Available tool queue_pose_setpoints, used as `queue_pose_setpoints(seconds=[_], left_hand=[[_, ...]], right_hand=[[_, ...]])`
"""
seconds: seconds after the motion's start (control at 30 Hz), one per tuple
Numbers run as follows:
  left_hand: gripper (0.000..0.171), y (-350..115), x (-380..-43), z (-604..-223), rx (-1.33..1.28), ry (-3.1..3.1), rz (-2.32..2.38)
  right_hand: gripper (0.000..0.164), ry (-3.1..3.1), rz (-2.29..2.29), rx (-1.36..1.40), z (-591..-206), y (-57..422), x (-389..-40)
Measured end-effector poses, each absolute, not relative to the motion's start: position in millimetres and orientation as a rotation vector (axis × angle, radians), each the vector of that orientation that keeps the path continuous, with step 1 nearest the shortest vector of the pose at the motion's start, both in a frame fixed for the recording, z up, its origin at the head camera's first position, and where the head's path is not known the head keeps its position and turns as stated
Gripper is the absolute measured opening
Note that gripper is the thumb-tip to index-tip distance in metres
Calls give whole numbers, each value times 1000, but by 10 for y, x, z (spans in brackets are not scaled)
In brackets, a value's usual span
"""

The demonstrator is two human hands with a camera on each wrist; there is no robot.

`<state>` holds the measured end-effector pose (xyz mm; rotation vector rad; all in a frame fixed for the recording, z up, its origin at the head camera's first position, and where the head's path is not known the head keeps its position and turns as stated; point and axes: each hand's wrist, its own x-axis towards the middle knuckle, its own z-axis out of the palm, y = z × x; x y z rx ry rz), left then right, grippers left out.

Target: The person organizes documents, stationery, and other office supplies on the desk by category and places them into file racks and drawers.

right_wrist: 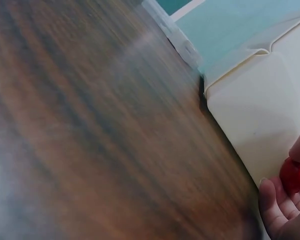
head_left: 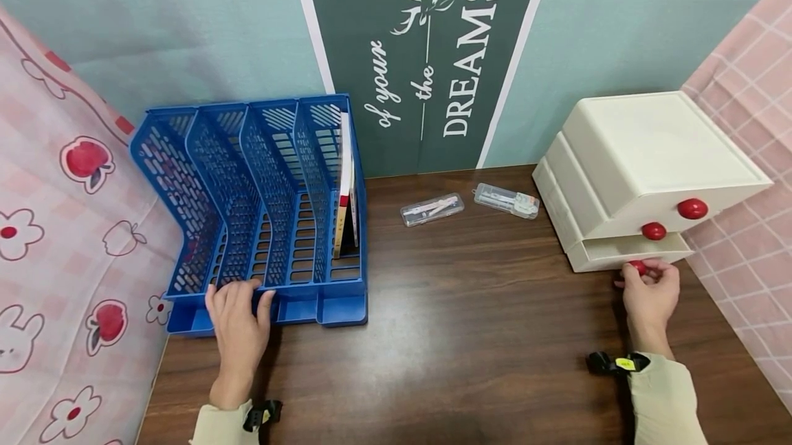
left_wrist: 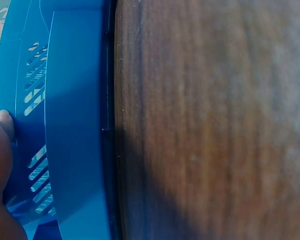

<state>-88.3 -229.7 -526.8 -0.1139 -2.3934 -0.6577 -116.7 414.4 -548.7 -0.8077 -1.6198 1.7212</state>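
My right hand [head_left: 651, 297] pinches the red knob [right_wrist: 293, 175] of the bottom drawer [head_left: 631, 252] in a white drawer unit [head_left: 674, 142]. That drawer stands partly pulled out, and the part of its inside that shows is bare. Two more red knobs sit on the drawers above it. At the left, my left hand [head_left: 240, 318] holds the front edge of a blue file rack [head_left: 334, 307], its fingers over the top of the edge. In the left wrist view the thumb lies against the rack's slotted front [left_wrist: 80, 125].
Slim books [head_left: 344, 190] stand in the rack's rightmost slot. Two clear plastic cases [head_left: 432, 210] with small items inside lie on the brown wooden table [head_left: 445, 335] near the back. Behind hangs a green cloth with lettering; pink cloths [head_left: 74, 239] flank both sides.
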Motion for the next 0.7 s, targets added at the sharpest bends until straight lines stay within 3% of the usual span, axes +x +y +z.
queue_pose_setpoints(seconds=[0.7], left_hand=[[25,-2295,-897,-5268,-126,-2373,-655]], right_hand=[[23,-1575,1683,-900,-5467,4135,-937]])
